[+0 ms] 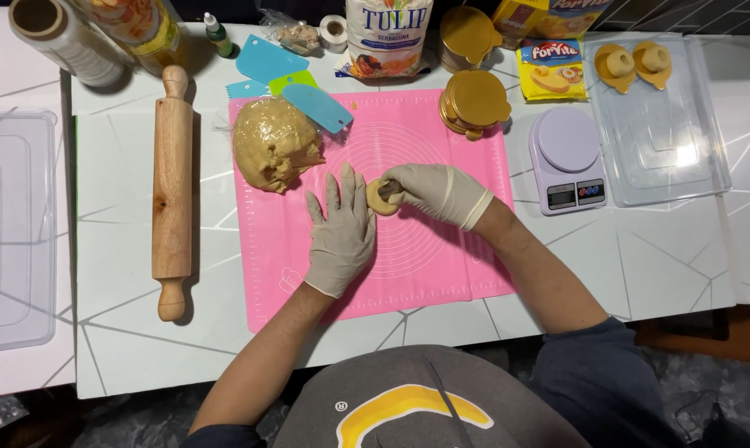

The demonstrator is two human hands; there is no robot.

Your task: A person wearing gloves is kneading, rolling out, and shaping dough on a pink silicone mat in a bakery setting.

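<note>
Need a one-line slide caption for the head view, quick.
Gloved left hand steadies a small dough disc on the pink mat while the right hand presses its centre.

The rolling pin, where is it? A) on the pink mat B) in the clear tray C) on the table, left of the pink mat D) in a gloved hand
C: the rolling pin lies on the table left of the pink mat, away from both hands.

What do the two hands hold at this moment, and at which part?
The right hand pinches the right edge of a small round dough piece on the pink mat. The left hand lies flat beside it, holding nothing.
</note>
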